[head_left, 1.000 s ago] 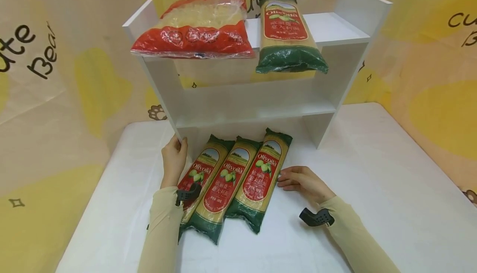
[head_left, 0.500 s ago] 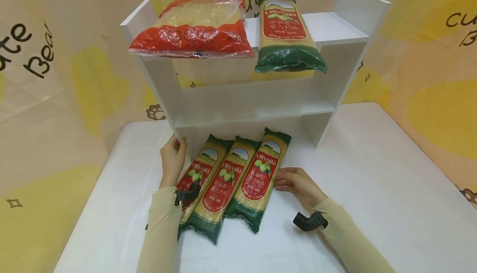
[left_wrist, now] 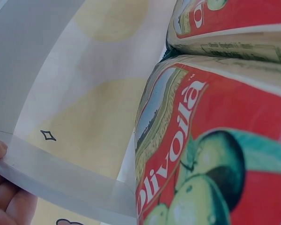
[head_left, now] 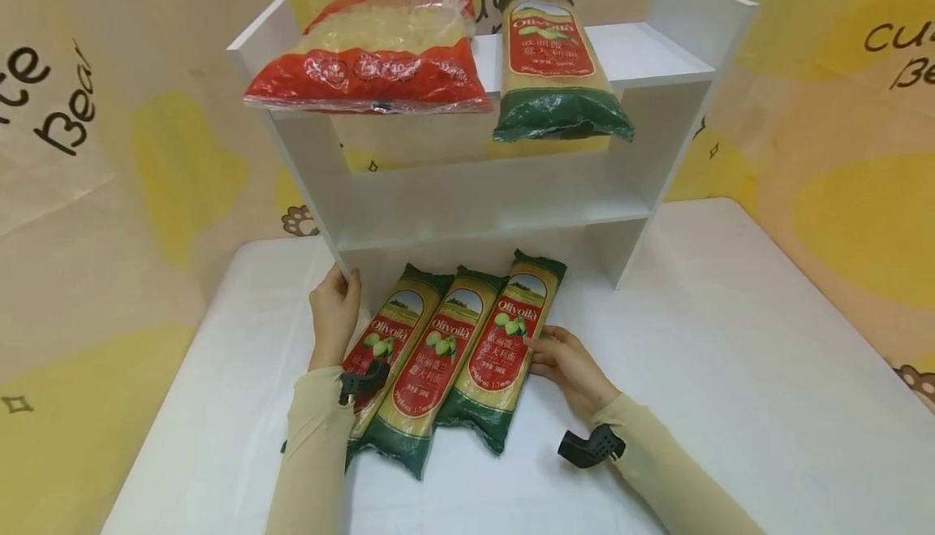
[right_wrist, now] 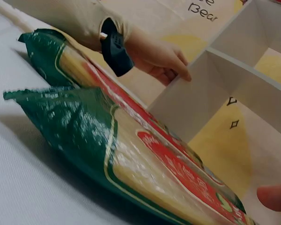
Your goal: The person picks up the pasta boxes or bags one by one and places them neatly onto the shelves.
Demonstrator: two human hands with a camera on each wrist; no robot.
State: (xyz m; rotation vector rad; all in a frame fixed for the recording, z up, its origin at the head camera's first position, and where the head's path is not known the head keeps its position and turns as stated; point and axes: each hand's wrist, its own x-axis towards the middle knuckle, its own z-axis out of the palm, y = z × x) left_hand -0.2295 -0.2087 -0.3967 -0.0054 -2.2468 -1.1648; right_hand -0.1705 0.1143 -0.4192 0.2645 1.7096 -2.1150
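Three green-ended spaghetti packets lie side by side on the white table in the head view: the left packet, the middle packet and the right packet. My left hand pinches the lower front edge of the white shelf's left side panel; its thumb and curled fingers show in the left wrist view. Beside the right packet is my right hand, fingers relaxed at its long edge and a fingertip overlapping the label. Only the thumb shows in the right wrist view, above the packet.
A white shelf unit stands behind the packets. Its top board carries a red-and-clear noodle bag and another spaghetti packet, both overhanging the front. Patterned yellow cloth surrounds the table.
My right hand has moved left, from beside the right packet to overlapping its edge. The left hand keeps its hold on the shelf panel, and the packets lie as before.
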